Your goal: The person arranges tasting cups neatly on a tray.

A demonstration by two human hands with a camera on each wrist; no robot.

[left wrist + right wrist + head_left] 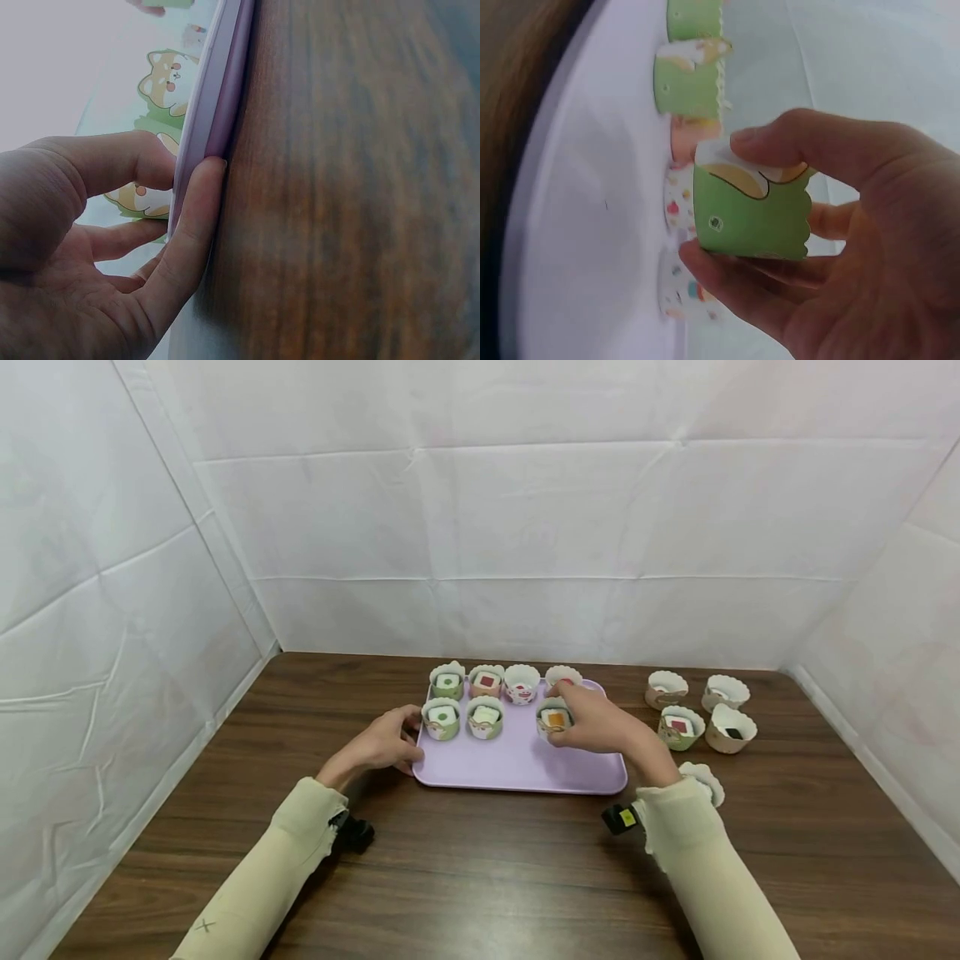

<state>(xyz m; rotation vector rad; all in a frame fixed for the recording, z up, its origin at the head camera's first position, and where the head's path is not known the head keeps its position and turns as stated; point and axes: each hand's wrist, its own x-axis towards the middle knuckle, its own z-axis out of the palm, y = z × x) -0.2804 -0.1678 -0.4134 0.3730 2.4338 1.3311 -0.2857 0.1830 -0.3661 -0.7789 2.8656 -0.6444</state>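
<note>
My left hand (386,742) pinches the left edge of a lilac tray (495,766), thumb and fingers on either side of its rim in the left wrist view. My right hand (596,720) grips a green scalloped paper baking cup (754,206) with an animal print, thumb on one side and fingers on the other. Inside that cup sits a white block with an orange square (555,718). The cup is over the tray's right half, partly covered by the fingers. On the tray's left stand two green cups, one holding a green-dotted block (442,716), the other a pale block (486,715).
Along the tray's back edge is a row of cups, including a pink one with a red-square block (487,682) and a white patterned one (522,685). Several cups stand right of the tray, among them a green cup (679,739). White sheets (525,527) wall the wooden table (480,877).
</note>
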